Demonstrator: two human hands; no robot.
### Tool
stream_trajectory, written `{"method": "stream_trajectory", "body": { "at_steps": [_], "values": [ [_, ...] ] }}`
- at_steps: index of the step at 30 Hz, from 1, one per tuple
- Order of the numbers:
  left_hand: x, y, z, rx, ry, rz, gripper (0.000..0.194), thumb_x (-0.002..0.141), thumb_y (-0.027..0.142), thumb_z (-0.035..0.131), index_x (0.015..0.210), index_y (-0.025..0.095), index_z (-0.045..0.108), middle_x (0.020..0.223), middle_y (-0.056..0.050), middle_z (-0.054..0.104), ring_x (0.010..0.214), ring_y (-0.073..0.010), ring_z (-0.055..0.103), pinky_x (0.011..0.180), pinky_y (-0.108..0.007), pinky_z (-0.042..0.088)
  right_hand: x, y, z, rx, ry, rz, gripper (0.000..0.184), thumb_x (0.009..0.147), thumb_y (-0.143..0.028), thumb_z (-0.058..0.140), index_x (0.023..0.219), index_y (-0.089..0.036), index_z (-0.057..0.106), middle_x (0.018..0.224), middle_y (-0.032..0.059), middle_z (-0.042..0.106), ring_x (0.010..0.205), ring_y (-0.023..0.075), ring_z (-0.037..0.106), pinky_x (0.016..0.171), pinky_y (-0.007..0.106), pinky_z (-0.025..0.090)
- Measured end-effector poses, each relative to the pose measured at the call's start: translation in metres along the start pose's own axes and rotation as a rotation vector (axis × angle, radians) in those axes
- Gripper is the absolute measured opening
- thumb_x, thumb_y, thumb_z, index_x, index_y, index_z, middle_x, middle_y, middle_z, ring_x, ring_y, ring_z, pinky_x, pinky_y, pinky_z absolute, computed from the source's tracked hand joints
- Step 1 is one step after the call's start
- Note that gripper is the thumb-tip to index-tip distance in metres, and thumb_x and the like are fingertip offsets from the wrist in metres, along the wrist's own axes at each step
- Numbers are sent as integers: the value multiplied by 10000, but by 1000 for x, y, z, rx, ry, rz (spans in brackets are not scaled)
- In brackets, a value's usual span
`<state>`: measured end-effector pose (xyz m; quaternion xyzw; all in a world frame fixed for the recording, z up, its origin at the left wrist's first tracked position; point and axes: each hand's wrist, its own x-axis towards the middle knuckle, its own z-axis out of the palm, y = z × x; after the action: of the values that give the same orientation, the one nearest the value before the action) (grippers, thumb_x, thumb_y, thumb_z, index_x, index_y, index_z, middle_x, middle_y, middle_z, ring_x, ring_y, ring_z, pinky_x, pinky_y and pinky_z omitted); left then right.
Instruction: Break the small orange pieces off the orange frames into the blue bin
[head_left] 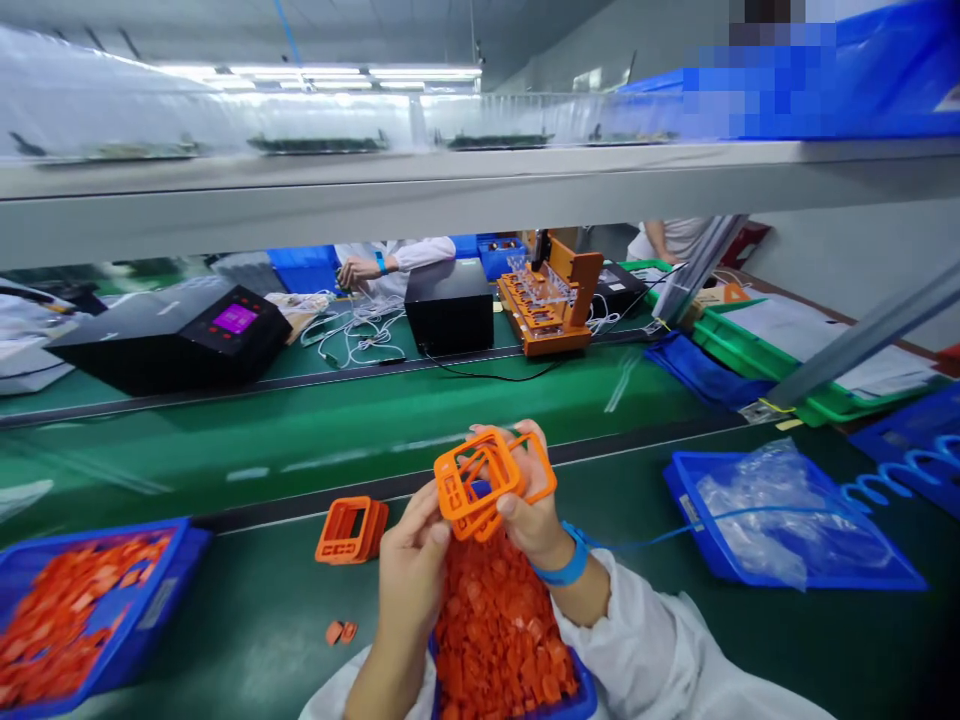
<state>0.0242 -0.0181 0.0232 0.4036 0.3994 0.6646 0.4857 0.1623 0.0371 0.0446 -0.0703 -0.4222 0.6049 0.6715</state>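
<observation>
Several orange plastic frames (478, 483), each with a large rectangular opening, are held up between my two hands. My left hand (415, 550) grips their lower left edge between thumb and fingers. On the other side my right hand (531, 510) has its thumb in front and its fingers behind the frames, with a blue wrist strap below it. Directly under the hands is a blue bin (581, 690) heaped with small orange-red plastic parts (502, 630). Left of my left hand stands a neat stack of the same orange frames (351, 530). A few loose orange pieces (341, 632) lie nearby on the green table.
Another blue bin (161, 600) of orange-red parts is at left. A blue tray (690, 515) with clear plastic bags (780, 510) stands at right, crossed by a coiled blue cord (900, 465). Beyond the green conveyor (360, 420) are black boxes (450, 310), an orange fixture (555, 310) and a co-worker's hand (360, 270).
</observation>
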Motion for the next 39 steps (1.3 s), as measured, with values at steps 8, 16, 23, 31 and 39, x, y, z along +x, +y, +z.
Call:
{"method": "stream_trajectory", "body": {
  "at_steps": [8, 16, 23, 31, 39],
  "values": [
    [14, 14, 4, -209, 198, -369, 432, 506, 307, 1064, 849, 144, 859, 848, -95, 783, 866, -256, 759, 804, -343, 646, -2, 2, -2, -123, -183, 0, 756, 779, -297, 987, 1362, -322, 507, 1419, 92, 673, 1370, 247, 667, 1164, 442, 554],
    [18, 15, -9, -280, 35, -458, 559, 615, 196, 1021, 1124, 151, 793, 1036, -93, 784, 854, -189, 739, 774, -281, 633, -4, 6, -12, -196, -242, 35, 799, 724, -376, 1019, 1291, -310, 461, 1391, 144, 677, 1287, 277, 711, 1084, 485, 604],
    [16, 11, -22, -410, -34, -567, 403, 629, 156, 1000, 819, 167, 645, 694, 51, 560, 575, -85, 541, 570, -205, 510, -5, 6, -9, -221, -417, -85, 846, 711, -292, 1034, 1359, -334, 490, 1451, 130, 656, 1377, 280, 670, 1089, 467, 603],
    [15, 14, -18, -462, -18, -586, 474, 653, 187, 995, 722, 170, 526, 720, 38, 578, 580, -85, 519, 584, -211, 487, -2, -4, -4, -224, -431, -69, 802, 741, -259, 1009, 1349, -341, 492, 1426, 120, 668, 1331, 284, 700, 1055, 481, 620],
    [14, 14, -10, -351, 19, -558, 357, 629, 256, 1019, 846, 145, 758, 799, -14, 730, 662, -116, 646, 640, -220, 556, 0, -9, -3, -271, -399, -146, 780, 768, -350, 995, 1383, -365, 514, 1411, 107, 689, 1316, 292, 707, 1080, 526, 599]
  ]
}}
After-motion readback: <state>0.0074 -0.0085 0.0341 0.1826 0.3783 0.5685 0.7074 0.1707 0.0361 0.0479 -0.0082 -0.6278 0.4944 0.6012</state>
